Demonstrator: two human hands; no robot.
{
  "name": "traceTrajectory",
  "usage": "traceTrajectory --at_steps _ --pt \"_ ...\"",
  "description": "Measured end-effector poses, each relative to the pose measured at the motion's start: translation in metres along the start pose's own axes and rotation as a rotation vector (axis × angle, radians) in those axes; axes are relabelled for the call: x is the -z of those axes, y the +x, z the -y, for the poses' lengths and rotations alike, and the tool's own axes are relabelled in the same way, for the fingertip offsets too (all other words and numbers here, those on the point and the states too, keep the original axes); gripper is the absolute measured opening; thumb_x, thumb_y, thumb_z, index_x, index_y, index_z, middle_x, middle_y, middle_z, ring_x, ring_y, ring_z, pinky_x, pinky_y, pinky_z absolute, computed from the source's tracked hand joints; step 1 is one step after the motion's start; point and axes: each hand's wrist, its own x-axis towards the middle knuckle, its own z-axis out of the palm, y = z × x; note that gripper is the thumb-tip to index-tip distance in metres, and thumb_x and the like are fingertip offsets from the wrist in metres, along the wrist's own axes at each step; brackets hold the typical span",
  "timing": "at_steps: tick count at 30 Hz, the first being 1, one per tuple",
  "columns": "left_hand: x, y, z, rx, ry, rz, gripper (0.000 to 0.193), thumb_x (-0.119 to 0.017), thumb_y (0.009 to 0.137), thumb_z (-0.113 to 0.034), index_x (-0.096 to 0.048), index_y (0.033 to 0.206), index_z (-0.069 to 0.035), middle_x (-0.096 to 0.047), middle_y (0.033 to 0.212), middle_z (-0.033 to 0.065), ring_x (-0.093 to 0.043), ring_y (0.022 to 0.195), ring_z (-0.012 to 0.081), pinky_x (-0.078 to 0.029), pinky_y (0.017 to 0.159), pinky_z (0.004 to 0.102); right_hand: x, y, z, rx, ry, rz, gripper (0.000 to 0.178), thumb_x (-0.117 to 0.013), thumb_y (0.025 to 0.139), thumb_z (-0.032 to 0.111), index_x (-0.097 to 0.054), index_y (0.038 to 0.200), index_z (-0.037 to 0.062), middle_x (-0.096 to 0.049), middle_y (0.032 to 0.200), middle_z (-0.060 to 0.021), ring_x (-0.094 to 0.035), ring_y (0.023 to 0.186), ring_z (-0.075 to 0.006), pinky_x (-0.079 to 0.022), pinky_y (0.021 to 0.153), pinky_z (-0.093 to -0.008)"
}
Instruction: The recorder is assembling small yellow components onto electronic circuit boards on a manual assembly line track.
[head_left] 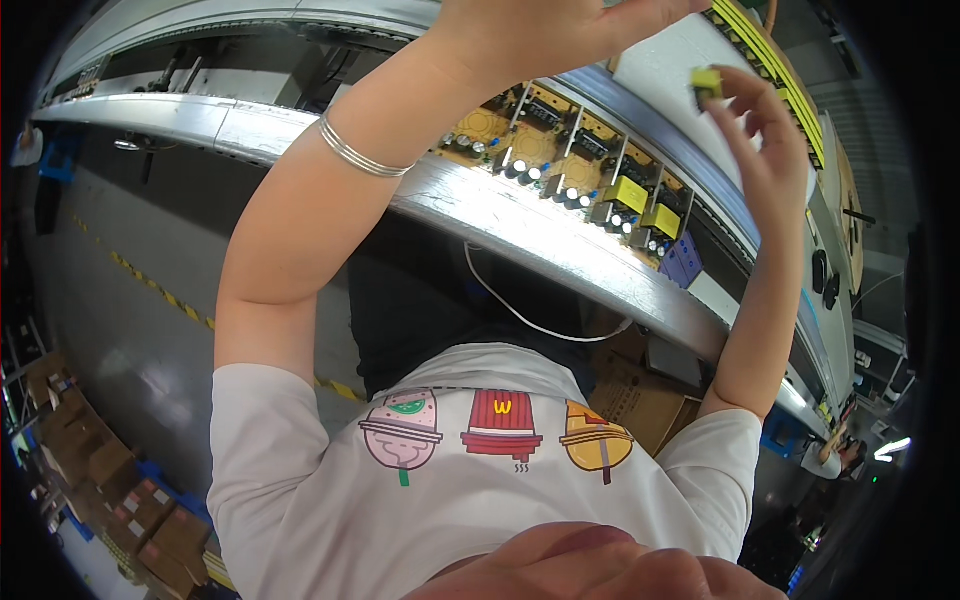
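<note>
My right hand point(770, 135) is closed in a pinch on a small yellow-topped transformer point(706, 84), raised above the far side of the conveyor line. My left hand point(545, 35) reaches across the line at the upper edge. One digit stretches out toward the end of a long yellow row of parts point(770, 75); its other fingers are cut off by the picture's edge. Below the hands lies a row of circuit boards point(530, 148) with black capacitors, metal heat sinks and blue parts. Yellow transformers point(627, 194) sit on the boards at the row's right end.
A silver metal rail point(500, 215) runs along the near side of the boards. A purple-blue block point(682, 262) stands at the row's right end. A white cable point(520, 320) hangs under the rail, beside a cardboard box point(640, 400). Stacked cartons point(85, 430) stand at far left.
</note>
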Motion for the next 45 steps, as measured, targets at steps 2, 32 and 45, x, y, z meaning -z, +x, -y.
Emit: traceTrajectory --at_steps 2,32,45 --pt "0.001 0.000 0.000 0.015 -0.021 -0.021 0.028 -0.069 0.092 -0.026 -0.070 0.069 -0.011 -0.065 0.061 -0.0020 -0.052 0.052 0.0111 -0.041 0.062 0.0244 -0.015 -0.013 0.033 0.012 -0.018 0.070 0.028 -0.078 0.086 0.022 -0.075 0.111 0.0088 -0.072 0.095 -0.0046 -0.059 0.084 -0.0155 -0.047 0.073 -0.0281" --pt "0.013 -0.007 0.000 0.177 0.174 0.022 0.029 -0.074 0.088 -0.039 -0.071 0.067 -0.019 -0.065 0.063 -0.0096 -0.057 0.059 0.0094 -0.044 0.076 0.0274 -0.036 -0.030 0.093 -0.156 -0.045 0.437 0.023 -0.072 0.078 0.000 -0.069 0.101 -0.0059 -0.061 0.095 -0.0104 -0.057 0.080 -0.0239 -0.049 0.076 -0.0322" --pt "0.010 -0.015 0.014 0.215 0.162 -0.062 0.031 -0.073 0.087 -0.042 -0.071 0.064 -0.021 -0.064 0.063 -0.0103 -0.055 0.057 0.0108 -0.044 0.078 0.0292 -0.038 -0.019 0.089 -0.262 0.025 0.431 0.025 -0.072 0.077 0.000 -0.071 0.102 -0.0060 -0.064 0.091 -0.0107 -0.057 0.078 -0.0213 -0.048 0.073 -0.0312"
